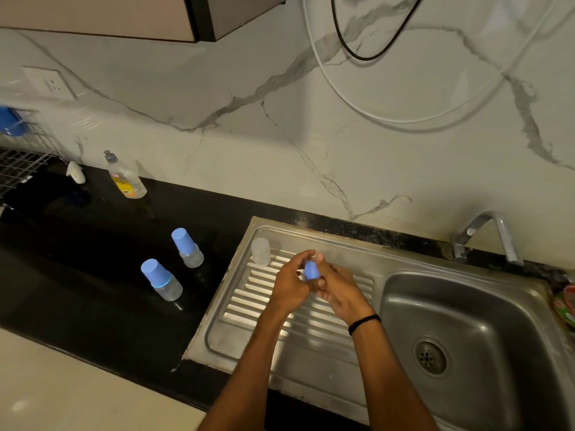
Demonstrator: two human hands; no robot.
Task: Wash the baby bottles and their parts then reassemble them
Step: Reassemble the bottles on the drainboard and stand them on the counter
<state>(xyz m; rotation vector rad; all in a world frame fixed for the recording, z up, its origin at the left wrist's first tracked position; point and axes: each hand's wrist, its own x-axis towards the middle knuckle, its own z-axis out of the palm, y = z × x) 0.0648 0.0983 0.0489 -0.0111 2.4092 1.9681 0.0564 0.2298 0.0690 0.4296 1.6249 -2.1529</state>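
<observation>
Both my hands meet over the ribbed steel drainboard [249,309]. Between them is a small blue bottle cap [311,270]: my right hand [337,290] curls round its lower part, and the fingertips of my left hand [292,283] pinch it from the left. A clear bottle body [260,251] without a cap stands at the drainboard's far left corner. Two assembled baby bottles with blue caps stand on the black counter to the left, one nearer [161,279] and one farther back [187,247].
The steel sink basin [466,306] with its drain [431,358] lies to the right, under a chrome tap [485,234] at the wall. A dish-soap bottle [126,176] leans at the backsplash. A wire rack [21,160] stands far left. Colourful items [567,303] sit at the right edge.
</observation>
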